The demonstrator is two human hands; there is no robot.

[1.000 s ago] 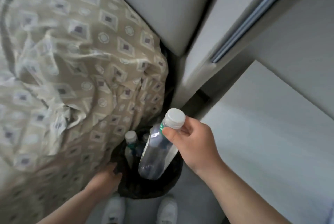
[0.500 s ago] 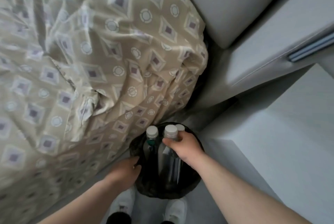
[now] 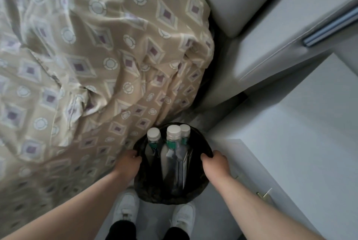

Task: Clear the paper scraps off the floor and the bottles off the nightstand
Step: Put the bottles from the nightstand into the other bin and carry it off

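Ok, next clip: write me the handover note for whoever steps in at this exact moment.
Left hand: grip shut on the black bag's left rim.
Right hand: grip shut on its right rim.
Three capped bottles stand upright inside the bag, between bed and nightstand.
Done: visible part of nightstand top has no bottles.
Left: no paper scraps visible on the floor in view; check the rest, then carry the bag off.

You won't find any text you can read here. The three bottles (image 3: 171, 144) standing in the black bag (image 3: 199, 191) carry green label bands below their white caps, but whatever is printed on them is too small and blurred to make out. The patterned bedspread (image 3: 96, 55) shows only diamonds and rings, no lettering, and your white shoes (image 3: 126, 208) show no legible brand mark.
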